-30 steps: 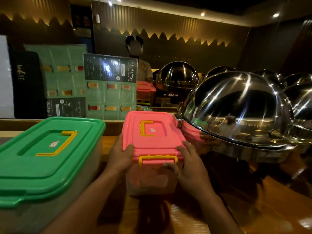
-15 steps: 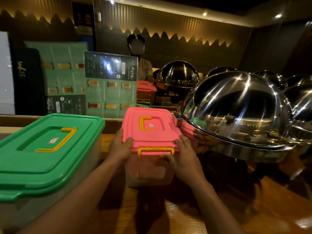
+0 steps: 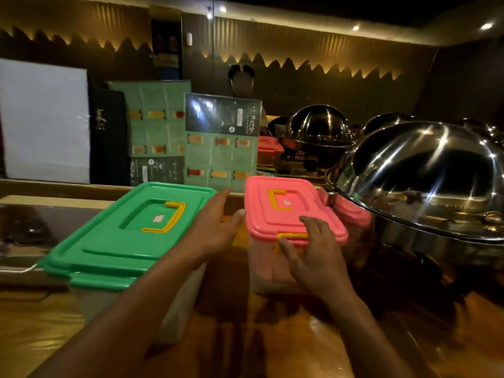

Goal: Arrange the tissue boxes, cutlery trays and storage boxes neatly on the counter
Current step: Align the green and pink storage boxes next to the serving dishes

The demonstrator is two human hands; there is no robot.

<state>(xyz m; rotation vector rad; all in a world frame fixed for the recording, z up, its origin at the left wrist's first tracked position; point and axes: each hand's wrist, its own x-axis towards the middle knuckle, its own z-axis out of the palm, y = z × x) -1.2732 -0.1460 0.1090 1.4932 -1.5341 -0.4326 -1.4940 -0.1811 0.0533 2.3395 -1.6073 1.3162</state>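
Note:
A clear storage box with a pink lid (image 3: 286, 208) and yellow handle stands on the wooden counter (image 3: 272, 345), close to a steel dome. A larger clear box with a green lid (image 3: 131, 230) stands to its left. My left hand (image 3: 215, 227) hovers between the two boxes with fingers spread, off the pink lid. My right hand (image 3: 311, 255) rests with open fingers on the pink box's near edge and front wall, over its yellow latch.
Several shiny steel chafing domes (image 3: 425, 181) crowd the right side. Green menu boards (image 3: 218, 143) and a white panel (image 3: 43, 121) stand behind the counter's raised ledge. A person (image 3: 242, 83) stands beyond. Another pink-lidded box (image 3: 268, 151) sits in the background.
My left hand has let go of the pink box and moved left into the gap beside the green box. My right hand has loosened to a flat touch. The view has swung left.

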